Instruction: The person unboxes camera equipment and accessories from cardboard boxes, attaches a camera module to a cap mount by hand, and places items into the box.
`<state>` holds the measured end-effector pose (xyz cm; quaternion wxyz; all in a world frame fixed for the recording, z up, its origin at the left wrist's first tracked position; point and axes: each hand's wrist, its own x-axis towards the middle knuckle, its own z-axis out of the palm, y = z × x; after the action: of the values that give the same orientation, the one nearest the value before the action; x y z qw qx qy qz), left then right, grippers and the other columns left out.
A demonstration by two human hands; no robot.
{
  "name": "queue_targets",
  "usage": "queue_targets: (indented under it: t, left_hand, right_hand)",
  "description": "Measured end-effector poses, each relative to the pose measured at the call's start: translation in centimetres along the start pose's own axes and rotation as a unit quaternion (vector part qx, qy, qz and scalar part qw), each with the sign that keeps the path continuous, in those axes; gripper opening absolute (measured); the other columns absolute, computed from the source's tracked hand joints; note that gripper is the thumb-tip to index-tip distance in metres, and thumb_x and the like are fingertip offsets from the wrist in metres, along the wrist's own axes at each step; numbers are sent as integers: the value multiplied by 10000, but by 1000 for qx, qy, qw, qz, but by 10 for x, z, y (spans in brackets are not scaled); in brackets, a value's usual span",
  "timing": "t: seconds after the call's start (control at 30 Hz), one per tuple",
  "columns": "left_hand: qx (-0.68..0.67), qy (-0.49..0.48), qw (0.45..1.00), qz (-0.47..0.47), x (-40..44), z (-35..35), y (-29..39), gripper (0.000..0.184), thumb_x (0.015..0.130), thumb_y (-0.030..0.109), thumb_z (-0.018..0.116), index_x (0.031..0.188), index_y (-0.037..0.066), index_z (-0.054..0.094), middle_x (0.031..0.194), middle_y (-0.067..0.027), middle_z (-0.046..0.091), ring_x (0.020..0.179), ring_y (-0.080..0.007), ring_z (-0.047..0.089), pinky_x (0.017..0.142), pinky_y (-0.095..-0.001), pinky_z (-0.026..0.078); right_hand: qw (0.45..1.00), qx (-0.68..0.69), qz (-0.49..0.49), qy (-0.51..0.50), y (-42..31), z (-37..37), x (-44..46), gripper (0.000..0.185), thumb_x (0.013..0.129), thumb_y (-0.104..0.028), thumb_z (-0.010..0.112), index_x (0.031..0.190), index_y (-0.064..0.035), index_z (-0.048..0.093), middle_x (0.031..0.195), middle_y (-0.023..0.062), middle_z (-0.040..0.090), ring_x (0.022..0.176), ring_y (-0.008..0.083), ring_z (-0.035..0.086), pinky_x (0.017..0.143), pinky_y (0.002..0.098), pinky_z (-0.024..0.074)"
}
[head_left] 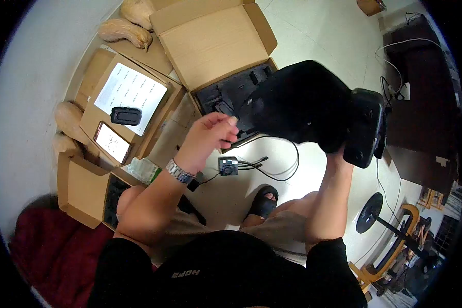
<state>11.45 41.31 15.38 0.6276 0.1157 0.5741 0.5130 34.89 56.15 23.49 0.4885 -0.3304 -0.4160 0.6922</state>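
Head view: left hand (209,137) overlaps box (215,51) edge, floor (318,31) alongside.

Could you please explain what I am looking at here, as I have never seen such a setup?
There is no machine here: a person works with two bare hands. The single picture comes from a camera on the person's head, looking forward and down. The right hand, mostly hidden, seems to hold up a bulky black thing. The left hand, with a watch at the wrist, is raised beside it; whether they touch is unclear. Beyond lies an open box with dark foam. On the floor sits a small device with cables; at left, a phone and paper rest on cardboard.
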Motion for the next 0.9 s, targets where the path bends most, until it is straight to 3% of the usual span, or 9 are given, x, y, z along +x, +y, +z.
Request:
queue_targets:
  t: [0.03,0.1,0.23,0.33,0.37,0.43,0.5,0.6,0.9]
  left_hand:
    - [0,0,1000,0,2,-5,2,215,967,268,639,1069,79,633,984,-58,680,851,-147,674,749,-293,549]
    - [-91,38,995,2,5,-18,5,194,962,271,641,1026,89,623,970,-59,683,874,-166,670,777,-324,546]
    - [-184,73,980,30,9,-43,8,188,980,273,599,1003,86,614,961,-49,675,894,-180,640,817,-340,518]
    - [-225,72,972,-6,6,-52,13,193,986,278,593,999,87,615,965,-53,675,909,-184,626,837,-340,508]
    - [-224,72,972,-7,6,-54,13,193,986,278,593,999,87,615,965,-53,675,909,-184,626,837,-340,508]
    - [-236,40,971,-7,5,-57,12,191,988,282,594,987,92,615,971,-53,675,911,-188,627,843,-345,506]
    - [-234,43,971,-7,2,-55,14,191,988,284,594,985,94,614,978,-53,674,912,-188,626,847,-345,504]
    - [-235,38,971,-5,2,-56,10,196,991,291,590,980,97,614,986,-51,674,918,-189,626,853,-346,503]
    - [-215,-27,976,-22,3,-52,9,228,999,307,570,1016,87,625,993,-55,683,938,-191,635,865,-356,506]
  right_hand:
    - [1000,-5,-2,-8,4,-2,3,264,914,-235,721,1138,-103,675,1057,73,688,965,221,657,853,373,559]
    - [963,-206,-167,51,25,-14,18,429,966,-352,621,1290,-71,614,1251,109,653,1127,274,641,985,440,534]
    - [990,-56,-125,40,26,-5,16,364,989,-234,634,1302,-57,582,1200,102,652,1053,212,642,920,362,550]
    - [977,-126,-173,5,34,-7,20,372,981,-229,640,1305,-55,580,1213,103,649,1042,217,651,938,360,549]
    - [973,-130,-183,53,46,-12,18,318,979,-216,646,1240,-40,604,1152,76,667,982,183,657,901,318,537]
    - [930,-284,-233,17,33,-9,20,218,997,-204,627,1118,-21,631,1018,43,675,883,127,638,812,254,507]
    - [890,-366,-255,88,27,15,23,232,1031,-212,587,936,-10,648,783,-5,594,704,55,517,627,203,422]
    - [899,-371,-190,134,26,19,25,276,1017,-225,621,855,-2,630,727,-32,544,664,45,434,573,212,379]
    - [902,-389,-127,135,27,23,25,287,1011,-237,625,847,-1,615,707,-26,543,650,46,434,551,220,366]
